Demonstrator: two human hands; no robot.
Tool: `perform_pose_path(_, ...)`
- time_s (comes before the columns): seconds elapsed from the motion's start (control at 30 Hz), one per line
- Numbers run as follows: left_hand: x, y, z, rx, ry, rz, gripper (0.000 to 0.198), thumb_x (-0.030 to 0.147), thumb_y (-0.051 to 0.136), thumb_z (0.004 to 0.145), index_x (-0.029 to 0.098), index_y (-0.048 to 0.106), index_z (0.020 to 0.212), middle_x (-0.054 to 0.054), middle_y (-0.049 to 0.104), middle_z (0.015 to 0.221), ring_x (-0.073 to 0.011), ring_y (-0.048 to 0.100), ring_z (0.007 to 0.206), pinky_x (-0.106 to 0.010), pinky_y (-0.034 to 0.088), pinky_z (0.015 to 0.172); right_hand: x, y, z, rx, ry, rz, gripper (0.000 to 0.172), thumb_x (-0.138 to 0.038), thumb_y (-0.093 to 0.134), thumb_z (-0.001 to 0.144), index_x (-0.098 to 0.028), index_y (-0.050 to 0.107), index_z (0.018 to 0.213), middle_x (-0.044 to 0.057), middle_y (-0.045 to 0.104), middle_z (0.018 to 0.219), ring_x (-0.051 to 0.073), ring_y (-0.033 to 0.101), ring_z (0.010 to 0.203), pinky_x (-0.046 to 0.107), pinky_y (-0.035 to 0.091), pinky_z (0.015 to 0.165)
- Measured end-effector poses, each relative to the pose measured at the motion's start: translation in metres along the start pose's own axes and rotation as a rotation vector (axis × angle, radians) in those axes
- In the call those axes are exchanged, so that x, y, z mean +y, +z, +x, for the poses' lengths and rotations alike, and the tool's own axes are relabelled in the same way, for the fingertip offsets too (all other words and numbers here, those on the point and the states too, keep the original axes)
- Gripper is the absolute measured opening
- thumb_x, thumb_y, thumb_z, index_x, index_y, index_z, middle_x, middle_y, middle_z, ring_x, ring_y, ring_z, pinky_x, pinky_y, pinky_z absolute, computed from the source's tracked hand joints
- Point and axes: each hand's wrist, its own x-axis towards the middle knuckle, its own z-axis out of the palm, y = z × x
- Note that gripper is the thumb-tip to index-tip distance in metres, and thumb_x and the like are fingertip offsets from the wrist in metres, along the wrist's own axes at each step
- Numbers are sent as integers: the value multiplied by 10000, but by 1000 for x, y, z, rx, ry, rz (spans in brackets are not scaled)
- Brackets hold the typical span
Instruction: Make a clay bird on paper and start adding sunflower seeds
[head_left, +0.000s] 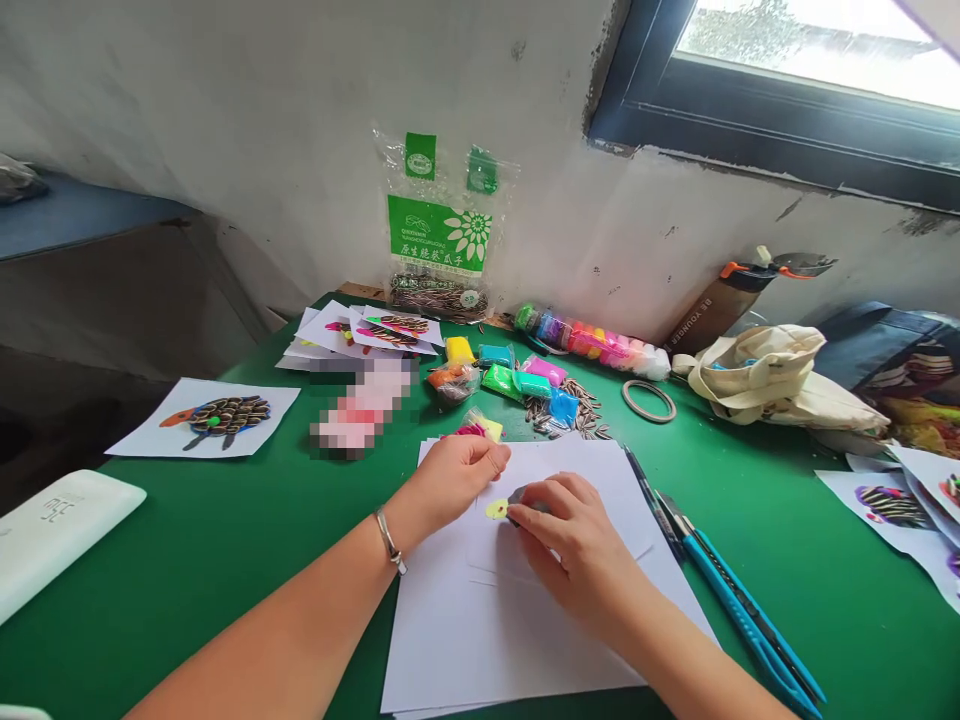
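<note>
A small white sheet (487, 550) lies on a stack of white paper (450, 640). On it is a flat yellow clay piece (496, 509) with a small dark spot, joined to a grey clay shape (517, 496). My right hand (574, 535) is closed over the grey clay, its fingertips pressing at the edge beside the yellow piece and hiding most of the grey. My left hand (461, 470), with a bracelet at the wrist, is pinched just above the paper to the left. Whatever its fingertips may hold is hidden.
Clay packets (499, 380) and loose sunflower seeds (585, 405) lie behind the paper. A utility knife (739, 600) and a pen (652, 500) are at right, near a tape ring (649, 400). Seed pictures (225, 415) lie left; a seed bag (439, 250) leans on the wall.
</note>
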Motion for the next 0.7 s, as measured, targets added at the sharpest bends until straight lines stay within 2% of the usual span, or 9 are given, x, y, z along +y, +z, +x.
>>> perform_pose_path(0.1, -1, 1, 0, 3, 4, 8, 449, 537, 497, 873, 178, 524, 604, 2, 520, 641, -153, 483, 628, -263, 388, 582, 0, 7, -8, 57, -2, -43, 262, -121, 514, 885, -236, 674, 1059, 91, 639, 988, 244, 510, 934, 482, 432, 864)
perform_pose_path(0.23, 0, 1, -1, 0, 7, 11, 438, 528, 492, 876, 183, 522, 609, -4, 523, 651, -168, 512, 663, -265, 400, 596, 1, 11, -9, 48, -16, -80, 266, -121, 514, 881, -222, 660, 1079, 107, 620, 1064, 258, 513, 974, 546, 391, 936)
perform_pose_path(0.47, 1, 1, -2, -5, 5, 56, 423, 506, 478, 889, 184, 518, 617, -2, 546, 672, -161, 511, 662, -257, 395, 593, 5, 16, -6, 23, -5, -148, 202, -174, 529, 899, -239, 675, 1022, 92, 637, 1025, 263, 530, 974, 575, 360, 971)
perform_pose_path(0.7, 0, 1, -1, 22, 24, 29, 442, 547, 510, 853, 179, 580, 620, -20, 590, 673, -175, 551, 665, -261, 429, 584, 8, 11, -9, 48, 4, -58, 260, -145, 515, 902, -249, 653, 1098, 91, 632, 1046, 248, 525, 968, 558, 380, 971)
